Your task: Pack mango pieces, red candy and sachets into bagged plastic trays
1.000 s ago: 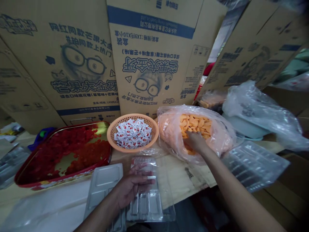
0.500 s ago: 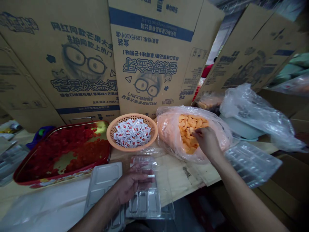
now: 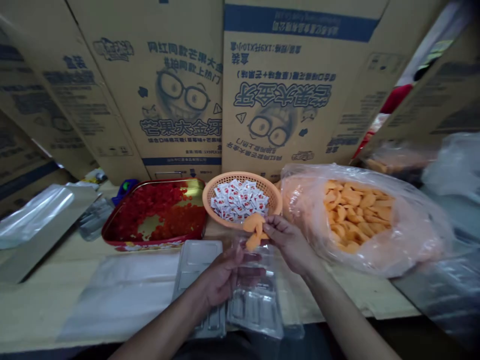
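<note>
My right hand (image 3: 288, 245) pinches a few orange dried mango pieces (image 3: 254, 231) just above a clear plastic blister tray (image 3: 255, 305). My left hand (image 3: 225, 277) grips that tray near its upper edge, and the fingers hide part of it. To the right, an open clear plastic bag (image 3: 360, 220) holds many more mango pieces. Just behind the pinched pieces stands a round orange basket (image 3: 242, 195) of small white-and-red sachets. A second clear tray (image 3: 197, 267) lies under my left wrist.
A red-rimmed metal tray (image 3: 153, 235) of red dried fruit pieces sits left of the basket on a wooden table (image 3: 45, 295). Flattened printed cardboard boxes (image 3: 285, 100) stand along the back. Plastic sheets lie at the left, and a crumpled plastic bag (image 3: 457, 167) is at the right.
My right hand has left the bag and carried mango pieces left, over the tray in my left hand. The view has turned left, shifting everything rightward in the picture.
</note>
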A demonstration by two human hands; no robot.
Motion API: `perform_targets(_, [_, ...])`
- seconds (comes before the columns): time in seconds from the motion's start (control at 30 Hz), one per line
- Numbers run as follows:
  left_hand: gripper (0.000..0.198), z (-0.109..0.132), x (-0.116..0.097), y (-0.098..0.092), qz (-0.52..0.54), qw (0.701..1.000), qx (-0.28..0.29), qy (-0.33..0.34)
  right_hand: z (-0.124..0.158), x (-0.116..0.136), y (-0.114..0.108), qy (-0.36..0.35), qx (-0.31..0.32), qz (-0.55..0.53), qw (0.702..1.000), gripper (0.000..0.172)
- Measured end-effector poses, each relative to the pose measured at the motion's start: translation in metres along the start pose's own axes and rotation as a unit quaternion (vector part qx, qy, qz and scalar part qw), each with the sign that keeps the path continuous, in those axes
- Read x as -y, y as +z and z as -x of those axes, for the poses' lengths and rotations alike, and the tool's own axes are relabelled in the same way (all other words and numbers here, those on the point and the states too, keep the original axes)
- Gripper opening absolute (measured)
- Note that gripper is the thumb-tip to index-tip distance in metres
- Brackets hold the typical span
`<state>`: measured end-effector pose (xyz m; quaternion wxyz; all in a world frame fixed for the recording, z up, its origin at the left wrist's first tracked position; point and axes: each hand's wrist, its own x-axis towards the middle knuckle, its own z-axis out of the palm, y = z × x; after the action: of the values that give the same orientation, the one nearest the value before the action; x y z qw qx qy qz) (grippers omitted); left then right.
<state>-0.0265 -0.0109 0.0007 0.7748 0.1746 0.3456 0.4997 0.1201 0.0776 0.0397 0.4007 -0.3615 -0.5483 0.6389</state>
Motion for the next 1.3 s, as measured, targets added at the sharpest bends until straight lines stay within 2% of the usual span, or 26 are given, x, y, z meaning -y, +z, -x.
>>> perform_targets(0.17, [0.051, 0.004, -0.003, -0.010, 0.008, 0.998, -0.063, 0.027, 0.000, -0.017, 0.017, -0.078, 0.037, 0.149, 0.985, 0.015])
perform_targets(0.27, [0.045, 0.005, -0.003, -0.015, 0.009, 0.993, -0.113, 0.039, 0.006, -0.017, 0.019, -0.131, 0.059, 0.231, 0.962, 0.017])
perform_targets(0.33, [0.042, 0.005, -0.003, -0.017, 0.015, 0.991, -0.126, 0.045, 0.010, -0.016, 0.021, -0.180, 0.069, 0.310, 0.931, 0.024])
perform_targets(0.43, [0.041, 0.006, -0.003, -0.018, 0.022, 0.990, -0.125, 0.061, 0.016, -0.013, 0.024, -0.244, 0.096, 0.435, 0.862, 0.032])
perform_targets(0.5, [0.041, 0.007, -0.003, -0.019, 0.021, 0.989, -0.127, 0.075, 0.018, -0.012, 0.027, -0.260, 0.122, 0.491, 0.822, 0.032])
perform_targets(0.53, [0.042, 0.008, -0.002, -0.019, 0.018, 0.988, -0.128, 0.079, 0.019, -0.012, 0.029, -0.262, 0.130, 0.502, 0.814, 0.031])
perform_targets(0.6, [0.045, 0.010, 0.000, -0.019, 0.006, 0.989, -0.128, 0.075, 0.019, -0.014, 0.032, -0.255, 0.131, 0.488, 0.824, 0.025])
perform_targets(0.77, [0.041, 0.013, 0.004, -0.011, -0.011, 0.990, -0.113, 0.082, 0.020, -0.020, 0.043, -0.182, 0.065, 0.392, 0.899, 0.016])
perform_targets(0.83, [0.041, 0.013, 0.003, -0.008, -0.011, 0.988, -0.129, 0.080, 0.020, -0.019, 0.046, -0.155, 0.026, 0.325, 0.933, 0.015])
perform_targets(0.93, [0.046, 0.013, 0.001, -0.009, -0.003, 0.984, -0.160, 0.071, 0.015, -0.017, 0.042, -0.135, -0.063, 0.180, 0.972, 0.016])
perform_targets(1.0, [0.048, 0.013, 0.000, -0.012, -0.003, 0.983, -0.170, 0.067, 0.009, -0.014, 0.035, -0.114, -0.127, 0.076, 0.982, 0.021])
perform_targets(1.07, [0.050, 0.014, 0.000, -0.016, -0.009, 0.982, -0.182, 0.058, 0.004, -0.012, 0.028, -0.100, -0.174, 0.005, 0.980, 0.026])
perform_targets(1.13, [0.054, 0.015, 0.001, -0.018, -0.016, 0.981, -0.188, 0.050, 0.000, -0.012, 0.024, -0.092, -0.163, 0.003, 0.982, 0.031])
perform_targets(1.2, [0.058, 0.017, 0.001, -0.019, -0.018, 0.982, -0.179, 0.056, 0.000, -0.016, 0.024, -0.070, -0.104, 0.046, 0.991, 0.030])
perform_targets(1.27, [0.060, 0.017, 0.001, -0.019, -0.016, 0.986, -0.153, 0.067, 0.000, -0.025, 0.026, -0.064, -0.063, 0.121, 0.989, 0.022])
perform_targets(1.3, [0.059, 0.017, 0.001, -0.019, -0.017, 0.987, -0.141, 0.071, 0.000, -0.030, 0.026, -0.077, -0.063, 0.178, 0.979, 0.018])
